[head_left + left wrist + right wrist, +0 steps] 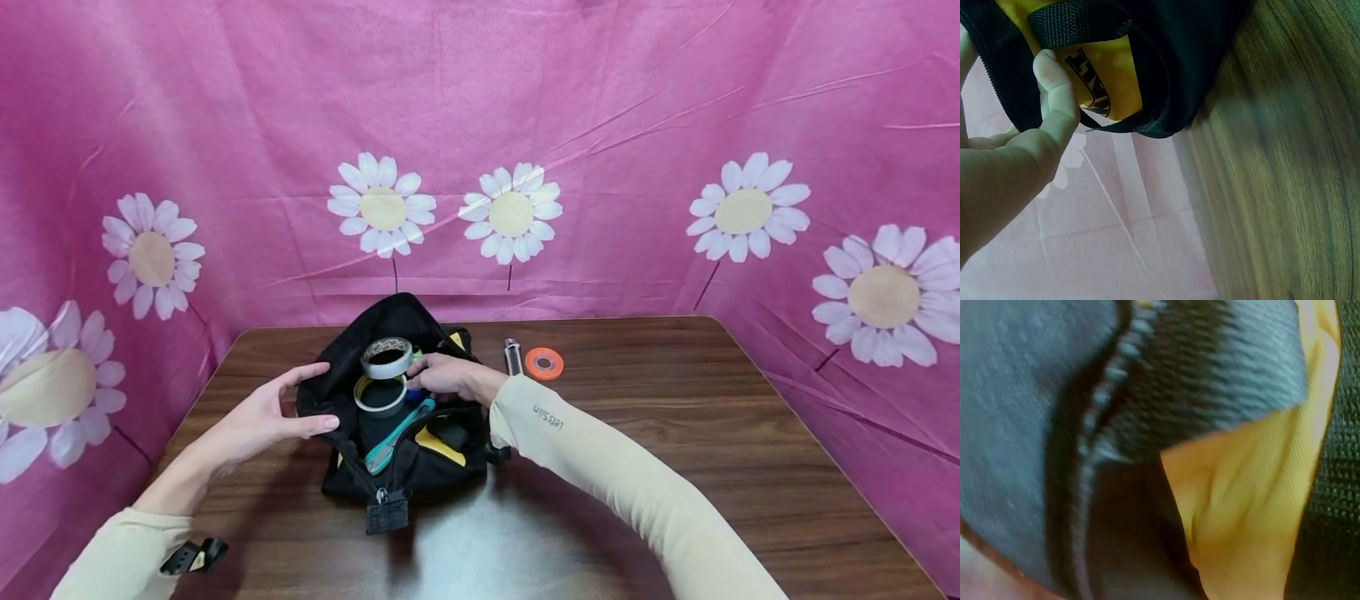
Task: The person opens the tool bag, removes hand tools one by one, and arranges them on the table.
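A black and yellow zip tool bag (348, 479) stands unzipped on the table. My left hand (258, 417) grips its left edge; in the left wrist view the thumb lies on the outer yellow panel and the other fingers are partly hidden behind the zip edge. My right hand (453, 377) reaches into the opening, its fingertips beside a white tape roll (387, 368); whether they pinch anything is unclear. Below that roll is a second tape roll (358, 398), with a yellowish inside. A teal-handled tool (390, 446) lies slanting in the bag. The right wrist view shows only close-up bag fabric (1235, 506).
Behind my right forearm, a grey and black slim tool (513, 357) lies beside an orange disc (543, 364) with a grey centre. The brown wooden table (720, 433) is ringed by a pink curtain (615, 100) with white daisies.
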`<state>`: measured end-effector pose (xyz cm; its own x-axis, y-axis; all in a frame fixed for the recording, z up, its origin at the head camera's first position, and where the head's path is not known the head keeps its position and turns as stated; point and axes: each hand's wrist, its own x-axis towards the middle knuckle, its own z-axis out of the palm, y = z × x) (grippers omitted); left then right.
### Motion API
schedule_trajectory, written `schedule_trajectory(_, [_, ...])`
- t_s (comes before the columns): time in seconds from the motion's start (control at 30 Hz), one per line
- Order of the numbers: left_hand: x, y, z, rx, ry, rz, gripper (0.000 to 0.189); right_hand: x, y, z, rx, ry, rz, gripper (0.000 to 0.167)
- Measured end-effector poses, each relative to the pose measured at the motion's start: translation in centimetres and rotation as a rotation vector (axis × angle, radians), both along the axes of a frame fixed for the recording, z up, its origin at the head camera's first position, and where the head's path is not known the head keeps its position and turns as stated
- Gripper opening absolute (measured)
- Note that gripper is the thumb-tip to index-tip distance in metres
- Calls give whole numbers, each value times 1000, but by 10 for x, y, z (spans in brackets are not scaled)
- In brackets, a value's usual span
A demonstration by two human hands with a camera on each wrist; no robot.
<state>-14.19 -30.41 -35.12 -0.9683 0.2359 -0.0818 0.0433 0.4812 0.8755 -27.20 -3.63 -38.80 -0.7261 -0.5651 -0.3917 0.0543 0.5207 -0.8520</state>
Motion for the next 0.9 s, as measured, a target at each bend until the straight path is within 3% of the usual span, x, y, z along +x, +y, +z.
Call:
schedule_trajectory(0.13, [-1, 1, -1, 38, -16, -10, 83, 5, -5, -3, -26, -1, -14, 38])
schedule_trajectory(0.3, [-2, 2, -3, 46, -3, -15, 82, 10, -11, -4, -37, -62, -8, 33])
schedule_trajectory(0.57, [-3, 4, -2, 48, -9, -16, 83, 16, -19, -1, 82, 51, 1, 30])
schedule_trajectory(0.9, [0, 2, -2, 32, -4, -11, 84, 17, -17, -2, -64, -63, 4, 34])
